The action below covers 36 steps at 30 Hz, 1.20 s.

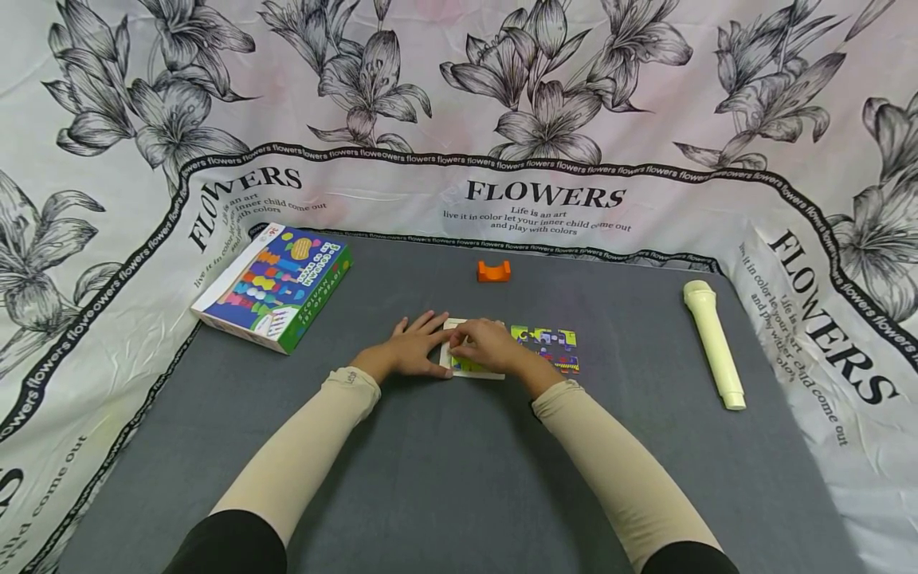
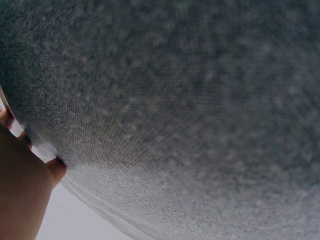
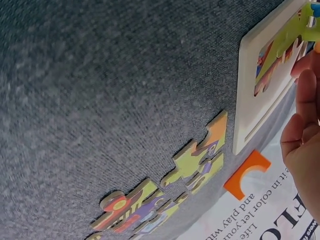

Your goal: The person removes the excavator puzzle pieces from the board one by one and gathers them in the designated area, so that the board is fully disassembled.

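Observation:
A white puzzle tray (image 3: 242, 100) lies on the grey table, partly filled with green and brown picture pieces (image 3: 270, 65). My left hand (image 1: 411, 351) rests at the tray's left edge, fingers spread; its wrist view catches only part of the hand (image 2: 20, 185) at the left border. Over the tray, my right hand (image 1: 491, 347) has curled fingers and pinches a green puzzle piece (image 3: 311, 32), largely covered by the fingers. Just right of the tray lie several loose puzzle pieces (image 1: 548, 344) in yellow, green and purple.
Beyond the tray stands a small orange block (image 1: 494, 272) with a curved notch. A colourful toy box (image 1: 276, 287) lies at the back left. Toward the right is a pale yellow stick (image 1: 715, 347). Flower-printed cloth (image 1: 545, 195) borders the table.

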Each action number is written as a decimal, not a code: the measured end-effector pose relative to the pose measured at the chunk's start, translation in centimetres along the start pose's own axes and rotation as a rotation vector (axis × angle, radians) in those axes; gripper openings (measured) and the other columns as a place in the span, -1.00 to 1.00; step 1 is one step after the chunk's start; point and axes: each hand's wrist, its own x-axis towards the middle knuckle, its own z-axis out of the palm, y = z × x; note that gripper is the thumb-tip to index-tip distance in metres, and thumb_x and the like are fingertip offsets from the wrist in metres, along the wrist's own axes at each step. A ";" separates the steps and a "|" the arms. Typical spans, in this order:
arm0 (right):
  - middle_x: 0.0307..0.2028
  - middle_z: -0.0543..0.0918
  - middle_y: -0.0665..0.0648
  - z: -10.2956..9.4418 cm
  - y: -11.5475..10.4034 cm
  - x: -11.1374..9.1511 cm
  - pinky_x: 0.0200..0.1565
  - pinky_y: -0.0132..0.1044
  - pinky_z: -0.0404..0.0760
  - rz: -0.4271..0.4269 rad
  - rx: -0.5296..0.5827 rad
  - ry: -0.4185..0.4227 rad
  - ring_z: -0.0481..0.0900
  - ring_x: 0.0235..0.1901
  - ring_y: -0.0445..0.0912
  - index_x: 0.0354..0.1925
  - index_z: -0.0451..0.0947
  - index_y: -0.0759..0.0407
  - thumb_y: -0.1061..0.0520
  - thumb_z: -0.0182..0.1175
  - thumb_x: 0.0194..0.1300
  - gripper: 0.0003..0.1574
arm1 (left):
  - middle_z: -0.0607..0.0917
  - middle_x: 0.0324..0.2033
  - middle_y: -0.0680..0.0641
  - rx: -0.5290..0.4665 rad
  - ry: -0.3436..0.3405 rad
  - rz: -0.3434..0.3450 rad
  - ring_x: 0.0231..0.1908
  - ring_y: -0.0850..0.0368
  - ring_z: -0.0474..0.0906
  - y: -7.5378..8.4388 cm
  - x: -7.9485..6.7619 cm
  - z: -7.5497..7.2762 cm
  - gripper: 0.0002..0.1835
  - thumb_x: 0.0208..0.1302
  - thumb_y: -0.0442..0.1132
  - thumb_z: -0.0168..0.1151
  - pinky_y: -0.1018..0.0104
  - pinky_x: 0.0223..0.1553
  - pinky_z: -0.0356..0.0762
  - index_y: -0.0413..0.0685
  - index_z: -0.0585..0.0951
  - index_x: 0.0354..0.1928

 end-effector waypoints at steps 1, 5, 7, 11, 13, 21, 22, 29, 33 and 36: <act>-0.28 0.68 -0.04 0.0 0.1 0.0 -0.02 0.05 0.39 0.002 0.010 -0.003 0.58 -0.24 -0.15 -0.25 0.64 0.02 0.02 0.27 0.31 -0.88 | -0.14 0.55 0.03 -0.001 0.000 0.001 0.53 -0.02 -0.35 0.0 0.0 0.0 -0.07 0.19 0.35 0.16 -0.33 0.38 -0.31 0.23 0.09 0.53; -0.25 0.69 -0.06 0.1 0.2 -0.1 0.00 0.04 0.36 0.001 0.025 -0.013 0.57 -0.28 -0.18 -0.21 0.65 0.02 -0.02 0.36 0.21 -0.78 | -0.14 0.55 0.03 -0.004 0.001 0.004 0.53 -0.02 -0.36 0.0 0.0 0.0 -0.07 0.19 0.34 0.18 -0.33 0.38 -0.31 0.21 0.10 0.52; -0.23 0.70 -0.07 0.1 0.1 -0.2 -0.01 0.03 0.36 -0.005 0.013 -0.016 0.56 -0.28 -0.18 -0.18 0.65 0.01 -0.06 0.42 0.13 -0.69 | -0.13 0.55 0.03 -0.003 0.003 0.005 0.53 -0.02 -0.35 0.0 -0.1 0.1 -0.07 0.18 0.33 0.19 -0.33 0.38 -0.31 0.21 0.11 0.52; -0.20 0.71 -0.07 0.0 -0.1 -0.3 -0.05 0.00 0.37 -0.013 -0.037 -0.017 0.56 -0.28 -0.16 -0.16 0.65 0.01 -0.11 0.46 0.07 -0.60 | -0.13 0.55 0.03 -0.004 0.002 0.005 0.53 -0.02 -0.35 0.0 -0.2 0.1 -0.07 0.18 0.33 0.20 -0.33 0.38 -0.31 0.22 0.12 0.52; -0.19 0.71 -0.07 0.0 -0.2 -0.3 -0.07 -0.02 0.38 -0.010 -0.057 -0.015 0.57 -0.27 -0.16 -0.16 0.64 0.01 -0.13 0.45 0.07 -0.59 | -0.13 0.55 0.03 -0.003 0.001 0.004 0.53 -0.02 -0.35 0.0 -0.2 0.1 -0.07 0.18 0.33 0.19 -0.33 0.38 -0.31 0.22 0.11 0.52; -0.20 0.70 -0.04 0.1 -0.1 -0.2 -0.08 -0.05 0.44 -0.003 -0.040 -0.003 0.58 -0.29 -0.15 -0.14 0.64 0.04 -0.10 0.43 0.11 -0.60 | -0.14 0.55 0.03 0.002 0.003 0.001 0.52 -0.03 -0.36 0.1 -0.1 0.0 -0.07 0.18 0.33 0.19 -0.34 0.37 -0.31 0.23 0.10 0.52; -0.20 0.69 -0.04 0.1 0.0 -0.2 -0.08 -0.05 0.44 -0.004 -0.035 -0.005 0.58 -0.31 -0.16 -0.13 0.63 0.03 -0.09 0.43 0.11 -0.61 | -0.14 0.55 0.03 0.003 0.005 0.000 0.52 -0.02 -0.36 0.1 -0.1 0.0 -0.07 0.18 0.33 0.20 -0.34 0.37 -0.31 0.23 0.11 0.52; -0.17 0.70 -0.04 -0.1 -0.2 -0.4 0.05 0.11 0.40 -0.021 -0.014 0.009 0.58 -0.24 -0.12 -0.14 0.65 0.06 -0.10 0.41 0.14 -0.62 | -0.13 0.55 0.02 -0.002 0.012 0.005 0.52 -0.03 -0.35 -0.1 0.0 0.2 -0.10 0.18 0.32 0.20 -0.34 0.37 -0.31 0.19 0.17 0.50; -0.16 0.71 -0.03 -0.2 -0.4 -0.3 0.07 0.14 0.40 -0.035 -0.040 0.006 0.60 -0.12 -0.09 -0.13 0.66 0.05 -0.10 0.40 0.15 -0.63 | -0.12 0.55 0.02 -0.004 0.015 0.005 0.52 -0.04 -0.35 -0.1 0.0 0.2 -0.09 0.18 0.31 0.21 -0.33 0.37 -0.30 0.15 0.18 0.50; -0.15 0.72 -0.01 -0.3 -0.6 -0.2 0.06 0.13 0.41 -0.039 -0.050 0.003 0.60 -0.08 -0.06 -0.11 0.66 0.07 -0.09 0.39 0.16 -0.62 | -0.11 0.55 0.02 -0.004 0.013 0.002 0.52 -0.03 -0.35 0.0 0.1 0.2 -0.08 0.18 0.31 0.21 -0.33 0.38 -0.31 0.16 0.17 0.50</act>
